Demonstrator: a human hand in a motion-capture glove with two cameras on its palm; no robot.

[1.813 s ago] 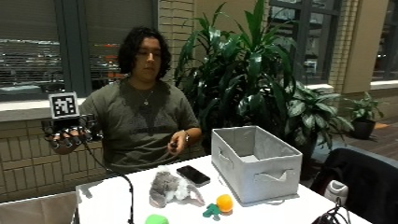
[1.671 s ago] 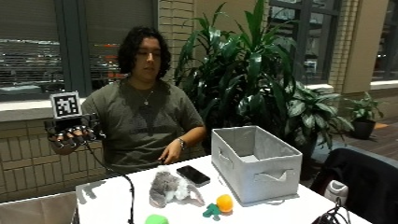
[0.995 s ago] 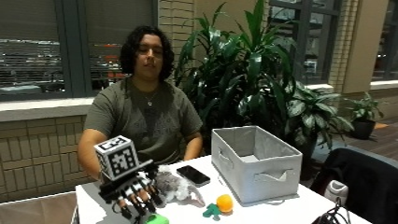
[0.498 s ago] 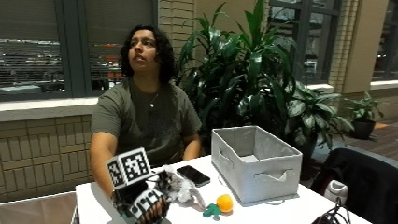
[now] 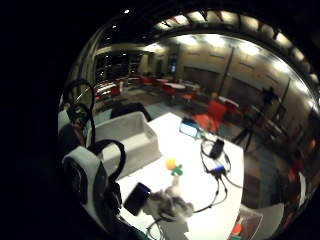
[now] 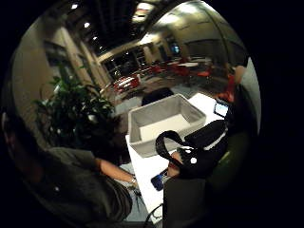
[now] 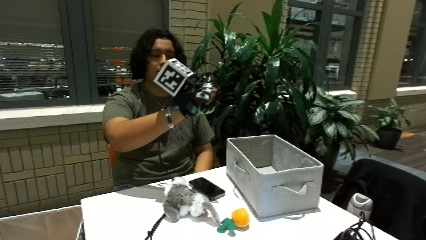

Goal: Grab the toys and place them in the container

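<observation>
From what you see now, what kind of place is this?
Probably a public indoor lounge or cafeteria, at night: a white table beside large windows, big potted plants behind it, and many red chairs at tables across the hall.

Outside view: even indoor light from overhead, no hard shadows. Windows (image 7: 40, 50) at 10 o'clock are dark, night outside. White table (image 7: 120, 217) at 6 o'clock is the brightest surface. The grey fabric container (image 7: 279, 172) throws a faint shadow at its base. Palm views dim overall. Rows of ceiling lights (image 5: 247, 47) glare, and a small screen (image 5: 189, 129) glows on the table.
</observation>
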